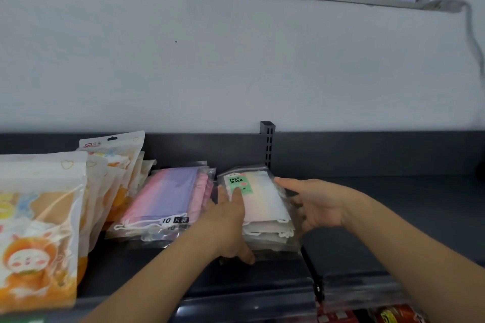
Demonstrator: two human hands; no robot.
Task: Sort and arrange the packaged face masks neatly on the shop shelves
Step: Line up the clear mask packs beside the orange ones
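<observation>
Cartoon mask packets (39, 231) loom closest, standing at the left end of the dark shelf (393, 217). Beside them a pink-and-purple stack (168, 196) lies flat. Now the action: the white face-mask stack (265, 207) sits mid-shelf, just in front of the slotted upright (267, 144), and both hands flank it! Left hand (228, 220) covers its left edge, grip spread, fingers flat across the top pack, thumb at the front corner. Right hand (315, 204) presses the right side, grip seemingly spread too, though those fingers are blurred.
</observation>
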